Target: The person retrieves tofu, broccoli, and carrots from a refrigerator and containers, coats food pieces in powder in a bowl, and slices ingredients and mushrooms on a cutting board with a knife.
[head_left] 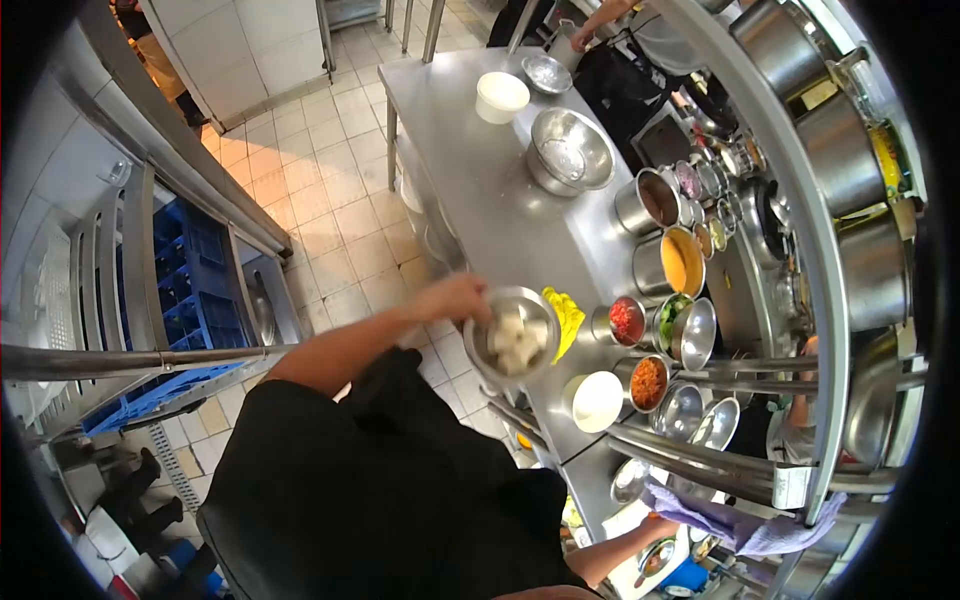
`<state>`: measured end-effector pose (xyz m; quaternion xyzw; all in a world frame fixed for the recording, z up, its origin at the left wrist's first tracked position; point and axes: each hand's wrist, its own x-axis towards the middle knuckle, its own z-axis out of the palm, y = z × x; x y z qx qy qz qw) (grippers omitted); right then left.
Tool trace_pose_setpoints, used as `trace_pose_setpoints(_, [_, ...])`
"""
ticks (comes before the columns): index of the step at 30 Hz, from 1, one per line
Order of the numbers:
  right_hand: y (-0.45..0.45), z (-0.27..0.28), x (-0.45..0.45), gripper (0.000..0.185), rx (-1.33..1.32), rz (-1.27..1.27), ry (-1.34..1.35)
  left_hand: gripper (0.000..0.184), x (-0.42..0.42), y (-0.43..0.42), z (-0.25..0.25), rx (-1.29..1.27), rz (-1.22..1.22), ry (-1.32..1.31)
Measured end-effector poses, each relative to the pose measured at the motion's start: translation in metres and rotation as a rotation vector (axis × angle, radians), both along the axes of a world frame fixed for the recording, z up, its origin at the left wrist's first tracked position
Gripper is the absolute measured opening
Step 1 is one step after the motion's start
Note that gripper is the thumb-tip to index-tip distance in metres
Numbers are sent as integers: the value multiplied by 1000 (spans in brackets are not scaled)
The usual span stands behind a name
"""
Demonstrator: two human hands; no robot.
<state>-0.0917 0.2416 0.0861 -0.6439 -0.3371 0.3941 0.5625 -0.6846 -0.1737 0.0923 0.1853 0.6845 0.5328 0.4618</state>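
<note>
My left hand (460, 297) is closed on the rim of a round metal bowl (474, 352), held near the table's front edge. White chunks (520, 342) lie inside it. Just beyond the bowl is a crumpled yellow cloth or bag (565, 322) on the steel table. Down at the lower right, my right hand (658, 526) reaches beside a hanging purple cloth (740, 522), above a small bowl of food (655, 560). Its fingers are too small and partly covered to make out.
The steel table (480, 190) carries a large metal bowl (570, 150), a white tub (502, 95), a pot of orange liquid (670, 262) and chopped vegetables (648, 383). Metal rails (690, 455) cross at the right. Blue crates (205, 280) stand left. Another person's hand (582, 38) shows far off.
</note>
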Motion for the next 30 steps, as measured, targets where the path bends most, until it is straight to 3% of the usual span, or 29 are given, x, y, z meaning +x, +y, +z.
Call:
trace_pose_setpoints(3, [-109,27,14,31,97,-79,-190,28,-72,-39,-10,51,193,-74])
trace_pose_setpoints(5, [-167,8,73,20,5,-101,-327,28,-130,-60,-35,41,365,-77])
trace_pose_setpoints(6, [-228,42,7,37,52,-73,-296,29,-156,-68,-33,83,454,-129])
trace_pose_setpoints(8, [-298,83,-74,49,-152,81,-434,29,-218,-75,-36,158,620,-157])
trace_pose_setpoints(9, [-325,109,-128,46,-241,220,-367,26,-259,-79,-51,142,617,-146])
trace_pose_setpoints(10, [-323,71,-130,39,-25,283,-231,23,-302,-81,-73,154,640,-118])
trace_pose_setpoints(11, [-332,82,-201,19,55,300,-266,20,-356,-85,-106,199,618,-80])
trace_pose_setpoints(12, [-340,93,-273,8,135,317,-301,18,-375,-73,-84,199,703,-56])
trace_pose_setpoints(13, [-342,101,-312,7,-6,444,-335,18,-405,-65,-82,214,763,-61])
trace_pose_setpoints(14, [-335,75,-335,9,120,515,-487,20,-452,-60,-103,168,753,-39])
trace_pose_setpoints(15, [-322,50,-358,11,342,607,-710,21,-471,-46,-99,199,810,-20])
trace_pose_setpoints(18, [-306,46,-485,15,912,859,-1125,17,-528,1,-106,275,932,-39])
trace_pose_setpoints(20, [-296,28,-521,19,882,1238,-1258,18,-557,25,-130,294,937,-111])
trace_pose_setpoints(22, [-292,2,-524,20,847,1419,-1370,25,-574,45,-152,285,879,-215])
trace_pose_setpoints(25, [-299,27,-530,20,779,1306,-1344,36,-558,51,-154,359,810,-359])
trace_pose_setpoints(28, [-318,25,-520,22,596,1143,-1191,53,-510,63,-106,-35,830,-113])
trace_pose_setpoints(30, [-345,-5,-497,22,403,963,-1033,62,-487,91,-87,-26,573,-37])
